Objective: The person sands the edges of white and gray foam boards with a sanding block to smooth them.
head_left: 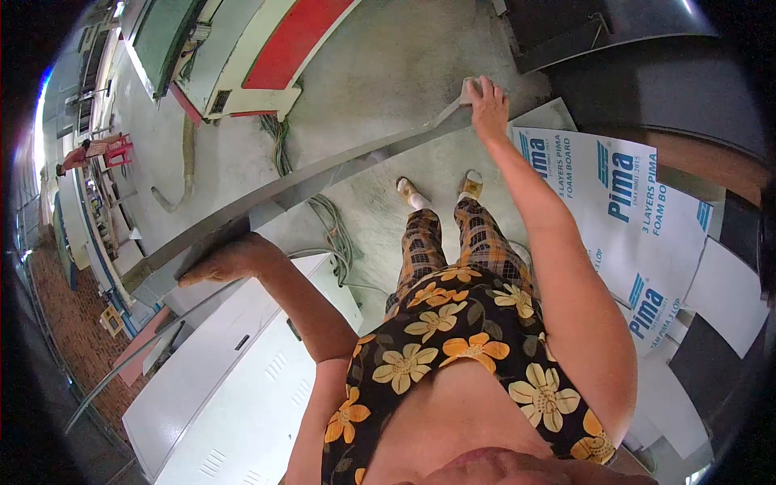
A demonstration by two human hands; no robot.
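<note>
A long, narrow grey board (339, 153) stretches across in front of me from the lower left to the upper right, apparently standing on its edge. My right hand (487, 109) is closed over its far right end, fingers bent around the pale corner. Near the other end, my left hand (222, 260) presses against the board from my side, its palm and thumb side supporting it; some of its fingers are hidden. The board spans in front of my legs, above the concrete floor.
A white metal cabinet (242, 388) stands at lower left. Sheets of Pima foam board (598, 210) lie at right beside dark panels (630, 89). A red-and-white machine (275, 48) is ahead, with cables (327, 234) on the floor. Another person (77, 158) is far left near a red stool (120, 150).
</note>
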